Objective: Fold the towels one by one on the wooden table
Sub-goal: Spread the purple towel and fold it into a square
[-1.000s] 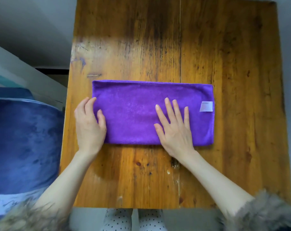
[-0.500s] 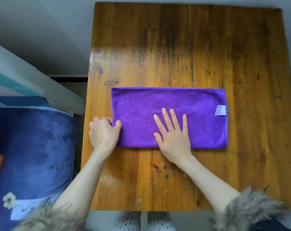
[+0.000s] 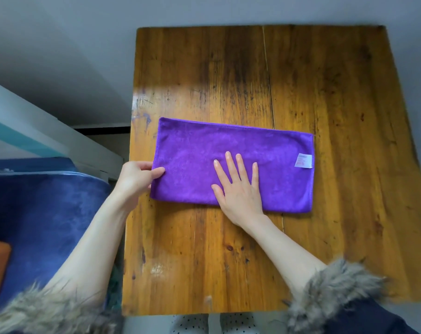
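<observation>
Head view shows a purple microfiber towel (image 3: 233, 162), folded into a long rectangle, lying flat across the middle of the wooden table (image 3: 325, 92), its white label (image 3: 304, 161) near the right end. The left hand (image 3: 134, 179) pinches the towel's left edge between thumb and curled fingers. The right hand (image 3: 240, 191) rests flat on the towel's near half, fingers straight and spread.

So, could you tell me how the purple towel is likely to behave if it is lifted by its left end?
The purple towel lies flat in a folded strip with soft fleecy pile, so it would probably droop. It looks thin, so likely light. The right hand rests flat on it while the left hand pinches its edge, which may keep it from sliding on the glossy wooden table.
</observation>
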`<act>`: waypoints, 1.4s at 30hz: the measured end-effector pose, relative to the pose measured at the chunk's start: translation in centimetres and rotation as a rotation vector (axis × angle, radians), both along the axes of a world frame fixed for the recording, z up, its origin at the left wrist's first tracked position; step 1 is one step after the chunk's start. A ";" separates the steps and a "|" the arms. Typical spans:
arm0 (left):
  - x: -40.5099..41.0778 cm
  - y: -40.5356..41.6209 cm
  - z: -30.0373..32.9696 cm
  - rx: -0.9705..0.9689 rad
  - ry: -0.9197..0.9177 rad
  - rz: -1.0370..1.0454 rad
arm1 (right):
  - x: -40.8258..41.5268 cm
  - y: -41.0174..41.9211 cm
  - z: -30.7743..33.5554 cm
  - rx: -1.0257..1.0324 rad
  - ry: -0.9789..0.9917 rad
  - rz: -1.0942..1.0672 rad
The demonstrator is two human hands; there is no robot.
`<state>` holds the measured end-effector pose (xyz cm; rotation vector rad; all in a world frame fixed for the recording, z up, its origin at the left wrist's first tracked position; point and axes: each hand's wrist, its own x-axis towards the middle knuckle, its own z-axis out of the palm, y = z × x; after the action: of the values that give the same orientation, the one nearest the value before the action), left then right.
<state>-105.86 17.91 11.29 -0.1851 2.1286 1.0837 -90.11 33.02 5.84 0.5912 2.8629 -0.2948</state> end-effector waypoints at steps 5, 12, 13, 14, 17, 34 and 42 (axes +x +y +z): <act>1.0 1.4 3.1 0.067 0.038 0.023 | 1.8 0.8 2.8 -0.331 0.257 -0.110; 5.6 8.1 6.9 0.116 0.237 -0.133 | 9.8 4.9 4.6 -0.405 0.409 -0.369; 6.5 9.4 7.1 0.075 0.327 -0.186 | 10.8 5.7 4.7 -0.439 0.402 -0.412; 7.5 10.8 7.1 0.019 0.427 -0.244 | 11.6 6.4 4.7 -0.483 0.408 -0.478; 10.9 15.0 6.8 -0.020 0.593 -0.363 | 13.2 8.1 4.5 -0.628 0.488 -0.713; 17.2 17.7 -1.2 0.086 0.845 -0.531 | 13.1 10.9 3.1 -0.963 0.438 -0.987; 15.2 10.3 -4.5 -0.010 0.814 -0.993 | 11.2 11.1 4.3 -0.786 0.374 -0.901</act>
<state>-90.70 28.21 6.82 1.3722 2.3732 0.5450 -78.95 44.10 10.11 1.6812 2.2225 -1.6786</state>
